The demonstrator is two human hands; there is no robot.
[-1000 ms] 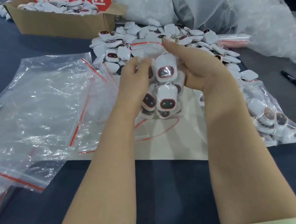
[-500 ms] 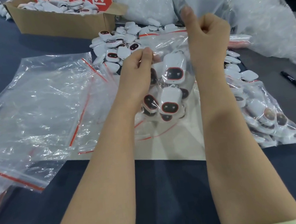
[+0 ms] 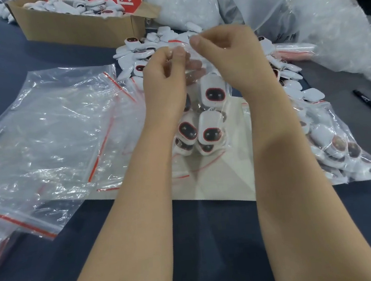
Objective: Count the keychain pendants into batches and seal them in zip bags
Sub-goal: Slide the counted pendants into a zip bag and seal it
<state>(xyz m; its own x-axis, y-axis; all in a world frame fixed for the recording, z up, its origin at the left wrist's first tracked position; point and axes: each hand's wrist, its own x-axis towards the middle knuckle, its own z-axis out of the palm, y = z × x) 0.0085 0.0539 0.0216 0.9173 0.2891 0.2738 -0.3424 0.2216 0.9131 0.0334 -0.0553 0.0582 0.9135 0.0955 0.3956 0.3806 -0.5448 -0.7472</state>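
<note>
Plastic rim of the zip bag (image 3: 193,82) is pinched between my left hand (image 3: 164,78) and right hand (image 3: 230,53), held up so the pendants (image 3: 210,133) sag to the bottom, clear of the seal I likely press next. At nine o'clock spare bags (image 3: 53,131) lie within quick reach, the loose pile (image 3: 145,50) at twelve.

Bare table (image 3: 213,240) lies open near the person; empty zip bags (image 3: 49,136) crowd the left, a pendant heap (image 3: 147,50) and cardboard box (image 3: 76,26) block beyond.
</note>
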